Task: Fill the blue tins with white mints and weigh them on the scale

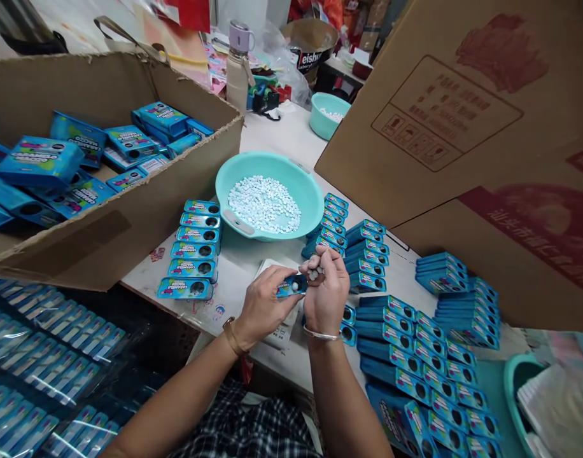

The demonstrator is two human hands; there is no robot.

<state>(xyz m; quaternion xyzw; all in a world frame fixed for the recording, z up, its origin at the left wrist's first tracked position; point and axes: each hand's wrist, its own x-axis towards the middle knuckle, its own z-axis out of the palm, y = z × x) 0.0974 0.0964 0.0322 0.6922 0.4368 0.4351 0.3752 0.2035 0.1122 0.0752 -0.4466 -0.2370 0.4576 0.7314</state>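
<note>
In my left hand (265, 304) is a small blue candy box (284, 289), gripped between thumb and fingers, its dark round hole facing up with a white candy showing at it. My right hand (326, 289) is cupped around several small white candies (315, 273), right beside the box's end. Beyond both hands, a turquoise basin (270, 160) holds a spread of the same white candies (265, 200). A row of blue boxes (193, 249) stands to the left of the basin. Under my hands lies a flat white object (276, 334), partly hidden.
An open cardboard carton (177, 162) of blue boxes is at left. More blue boxes (391, 340) stand in rows at right, before a large carton (439, 127). A bottle (237, 70) and a second basin (326, 127) are at the back. Wrapped packs (48, 343) lie lower left.
</note>
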